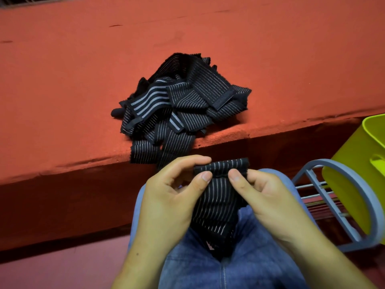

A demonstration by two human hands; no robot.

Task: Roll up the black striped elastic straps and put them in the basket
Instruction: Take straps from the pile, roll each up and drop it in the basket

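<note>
A black strap with thin white stripes (217, 202) hangs over my lap, its top end folded into a short roll. My left hand (173, 197) pinches the left side of that roll between thumb and fingers. My right hand (262, 195) pinches the right side the same way. A tangled pile of black striped straps (183, 103) lies on the red ledge (73, 80) just beyond my hands, with some ends drooping over its front edge. A yellow-green basket (360, 174) stands at the right edge of the view.
The basket sits on a grey-blue wire rack (333, 197) to my right. My knees in blue jeans (250, 263) are under the strap. The ledge's dark red front face drops to a reddish floor (62, 272) at lower left.
</note>
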